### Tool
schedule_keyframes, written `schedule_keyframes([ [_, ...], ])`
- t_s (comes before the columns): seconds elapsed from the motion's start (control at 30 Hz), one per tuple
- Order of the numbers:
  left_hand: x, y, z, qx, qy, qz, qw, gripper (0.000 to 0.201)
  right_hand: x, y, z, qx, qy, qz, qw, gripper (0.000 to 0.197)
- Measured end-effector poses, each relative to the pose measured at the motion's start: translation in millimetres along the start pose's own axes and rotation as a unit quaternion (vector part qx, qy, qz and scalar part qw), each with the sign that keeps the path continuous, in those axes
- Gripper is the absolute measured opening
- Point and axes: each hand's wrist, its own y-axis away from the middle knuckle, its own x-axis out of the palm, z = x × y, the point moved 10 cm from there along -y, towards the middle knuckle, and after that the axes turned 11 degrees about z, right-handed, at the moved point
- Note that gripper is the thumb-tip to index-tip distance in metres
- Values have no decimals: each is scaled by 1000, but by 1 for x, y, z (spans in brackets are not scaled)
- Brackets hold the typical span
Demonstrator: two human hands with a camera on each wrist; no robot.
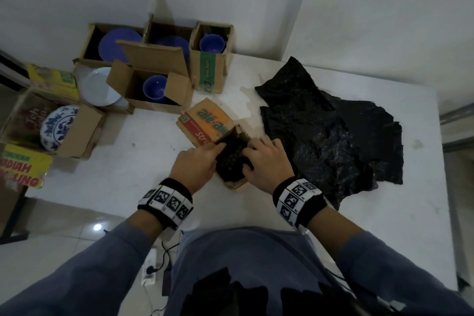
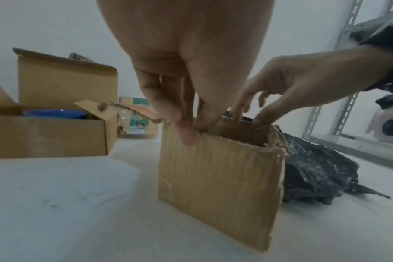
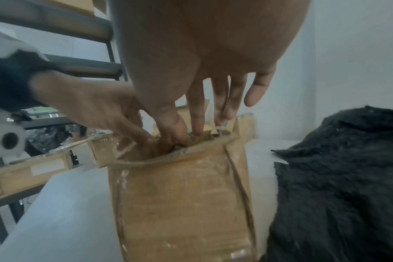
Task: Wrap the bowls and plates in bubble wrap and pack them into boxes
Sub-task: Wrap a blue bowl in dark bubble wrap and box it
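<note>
A small open cardboard box (image 1: 234,184) stands mid-table with a printed flap (image 1: 205,123) folded back. Inside it sits a bundle wrapped in black bubble wrap (image 1: 230,159). My left hand (image 1: 197,161) pinches the rim of the box's (image 2: 218,177) left wall between its fingertips (image 2: 188,131) and thumb. My right hand (image 1: 266,161) reaches down into the box (image 3: 180,203), with thumb and forefinger (image 3: 175,131) on the bundle and the other fingers stretched past the far wall. What the bundle contains is hidden.
Loose black bubble wrap sheets (image 1: 328,131) lie right of the box. At the back left, open boxes hold blue plates (image 1: 115,43), blue bowls (image 1: 155,88), a white plate (image 1: 98,87) and a patterned plate (image 1: 57,127). The table's left edge drops to the floor.
</note>
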Motion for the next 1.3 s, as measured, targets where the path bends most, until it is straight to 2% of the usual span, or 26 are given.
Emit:
schedule_keyframes([
  [0.1,4,-4,-11,-23,11,-11,1000,34,5,-4,-14,22,-35,-11,999,27],
  [0.3,8,-16,-15,-98,-25,21,995,18,17,-5,-17,30,-36,6,999,32],
  [0.47,10,-20,-22,-96,-58,48,993,27,25,-8,-17,52,-21,49,997,46],
  [0.63,20,-25,-21,-96,23,70,993,39,42,-13,-19,52,-44,125,990,52],
  [0.8,32,-26,-13,-111,86,65,988,68,41,-12,-31,71,-134,100,983,47],
  [0.93,48,-29,-12,-116,129,86,981,89,40,-14,-31,69,-134,99,984,44],
  [1.13,45,-28,-9,-153,149,28,977,79,39,-17,-35,83,-147,94,981,41],
  [1.3,45,-31,-9,-140,109,43,983,86,37,-22,-36,83,-126,114,982,36],
])
